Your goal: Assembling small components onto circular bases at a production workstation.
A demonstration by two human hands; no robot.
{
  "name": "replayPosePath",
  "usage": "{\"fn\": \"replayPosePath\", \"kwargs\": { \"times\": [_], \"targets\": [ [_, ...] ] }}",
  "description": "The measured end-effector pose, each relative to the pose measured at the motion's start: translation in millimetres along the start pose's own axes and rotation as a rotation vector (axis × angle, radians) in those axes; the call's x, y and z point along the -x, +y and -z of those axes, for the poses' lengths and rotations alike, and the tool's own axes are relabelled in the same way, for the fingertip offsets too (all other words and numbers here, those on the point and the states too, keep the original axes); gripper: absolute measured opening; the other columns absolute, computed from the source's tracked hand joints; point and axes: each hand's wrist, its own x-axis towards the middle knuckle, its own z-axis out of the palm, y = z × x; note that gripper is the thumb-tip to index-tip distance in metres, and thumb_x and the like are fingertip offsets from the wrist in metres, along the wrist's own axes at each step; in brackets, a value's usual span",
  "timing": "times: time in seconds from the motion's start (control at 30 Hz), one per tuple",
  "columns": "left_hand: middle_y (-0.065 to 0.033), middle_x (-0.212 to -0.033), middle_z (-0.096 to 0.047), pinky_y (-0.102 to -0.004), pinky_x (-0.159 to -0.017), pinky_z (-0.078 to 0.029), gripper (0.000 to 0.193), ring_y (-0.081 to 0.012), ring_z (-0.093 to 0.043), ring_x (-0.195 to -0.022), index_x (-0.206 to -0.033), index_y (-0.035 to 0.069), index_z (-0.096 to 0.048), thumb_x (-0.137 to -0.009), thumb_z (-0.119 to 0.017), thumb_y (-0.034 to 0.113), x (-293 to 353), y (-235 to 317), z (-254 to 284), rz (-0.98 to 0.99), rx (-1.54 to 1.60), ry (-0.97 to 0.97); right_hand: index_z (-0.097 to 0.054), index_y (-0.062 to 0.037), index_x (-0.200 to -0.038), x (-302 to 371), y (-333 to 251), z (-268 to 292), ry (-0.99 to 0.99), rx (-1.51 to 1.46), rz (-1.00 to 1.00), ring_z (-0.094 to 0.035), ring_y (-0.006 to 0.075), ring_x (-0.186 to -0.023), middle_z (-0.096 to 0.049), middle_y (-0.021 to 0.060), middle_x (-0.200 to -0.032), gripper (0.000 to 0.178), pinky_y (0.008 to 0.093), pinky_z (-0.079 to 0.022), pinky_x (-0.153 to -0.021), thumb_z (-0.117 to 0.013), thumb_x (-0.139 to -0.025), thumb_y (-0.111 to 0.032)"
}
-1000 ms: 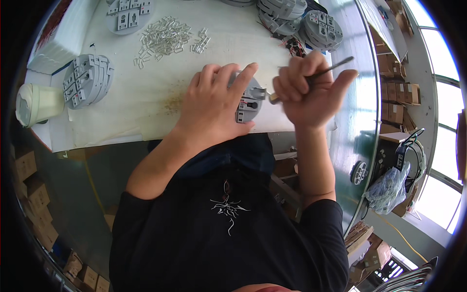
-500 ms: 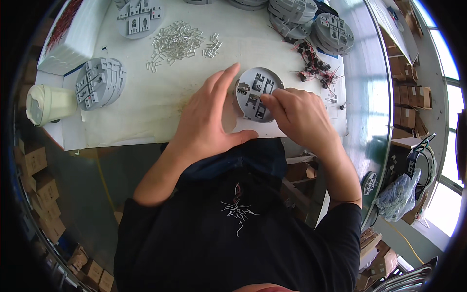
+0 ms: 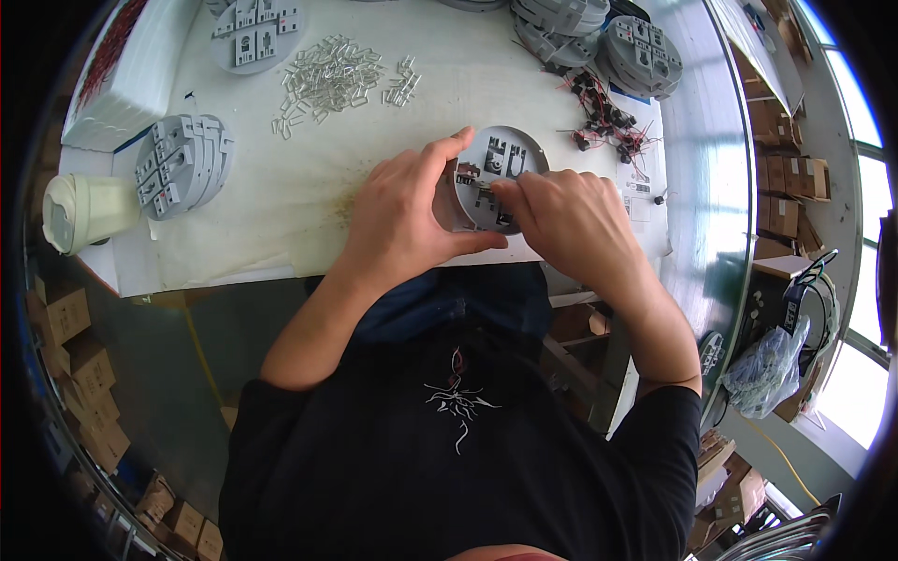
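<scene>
A round grey plastic housing (image 3: pixel 519 140) with a raised rim and dark slotted fittings sits tilted near the table's front edge. My left hand (image 3: pixel 402 206) curves around its left side, fingers at the upper rim and thumb along the lower edge. Over its right half lies my right hand (image 3: pixel 571 220), fingers curled, the thumb and forefinger closed together at the middle of the housing. Whatever is between those fingertips is hidden or too small to name. Beyond the hands is a pile of small clear U-shaped pieces (image 3: pixel 332 79).
Similar grey housings are stacked at left (image 3: pixel 187 168), far left (image 3: pixel 257 37) and far right (image 3: pixel 641 56). Small black parts with red wires (image 3: pixel 603 117) lie at right. A pale cup (image 3: pixel 89 213) and a white foam box (image 3: pixel 122 70) stand along the left edge.
My left hand has moved right and closed in on the housing's rim. My right thumb has shifted slightly left over the housing's middle.
</scene>
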Motion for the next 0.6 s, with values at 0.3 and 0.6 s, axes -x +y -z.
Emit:
{"fn": "replayPosePath", "kwargs": {
  "times": [0.3,0.6],
  "targets": [
    [-0.0078,-0.107,-0.074,-0.0427,-0.091,-0.054,0.102,-0.0286,-0.071,-0.097,-0.146,0.011,-0.058,-0.061,-0.101,0.047,-0.1,0.1,-0.9,0.008,0.006,0.005,-0.062,-0.0050,-0.071,1.4,-0.8,-3.5,0.053,-0.019,0.028,-0.063,0.0413,-0.059,-0.061,0.0158,-0.061,0.046,0.0515,-0.047,-0.054,-0.063,-0.106,-0.034],
    [-0.0084,-0.108,-0.074,-0.0429,-0.091,-0.055,0.100,-0.0286,-0.072,-0.098,-0.144,0.010,-0.058,-0.061,-0.101,0.047,-2.4,1.5,-2.4,-0.008,-0.003,0.013,-0.060,-0.0066,-0.068,-0.8,-10.9,-14.8,0.098,0.094,0.068,-0.064,0.0363,-0.054,-0.061,0.0125,-0.059,0.049,0.0474,-0.048,-0.050,-0.063,-0.106,-0.037]
  ]
}}
